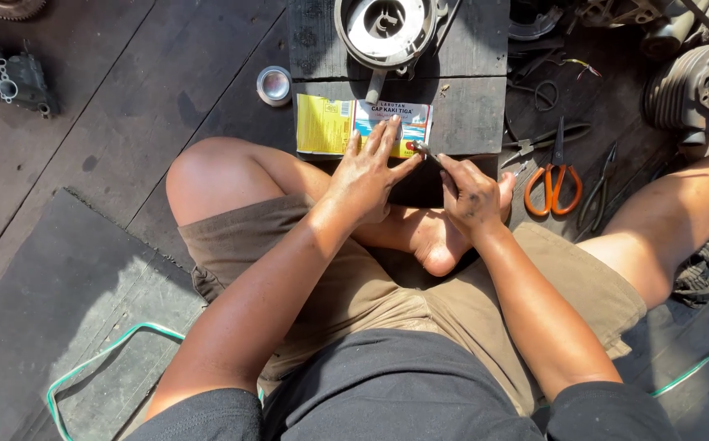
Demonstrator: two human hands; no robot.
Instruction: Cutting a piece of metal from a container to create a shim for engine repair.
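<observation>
Flattened tin sheet pinned and under the point of a tool

Left hand (368, 167) lies flat with fingers spread on the flattened tin sheet (327, 124), pressing it down rather than gripping anything. Right hand (470, 194) is clenched round a thin dark tool (428, 152), held like a pen, with its tip touching the sheet's lower right corner beside the left thumb.

The sheet sits on a dark wooden block (469, 114) that serves as the worktop, just in front of the person's crossed legs. It is a can already cut open and laid out flat: a yellow panel on the left, a white and blue printed label on the right, edges fairly straight. As a judgement, the opening and flattening are done, and the marking or scoring looks barely begun, since no clear scribed line or cut outline can be made out on the surface; shaping the piece appears to be left.

Behind the sheet on the same block rests a round metal engine part (385, 31). A small round tin lid (274, 85) lies on the floor just left of the block. Orange-handled scissors (554, 173) and pliers (599, 192) lie on the floor to the right, well apart from both hands
</observation>
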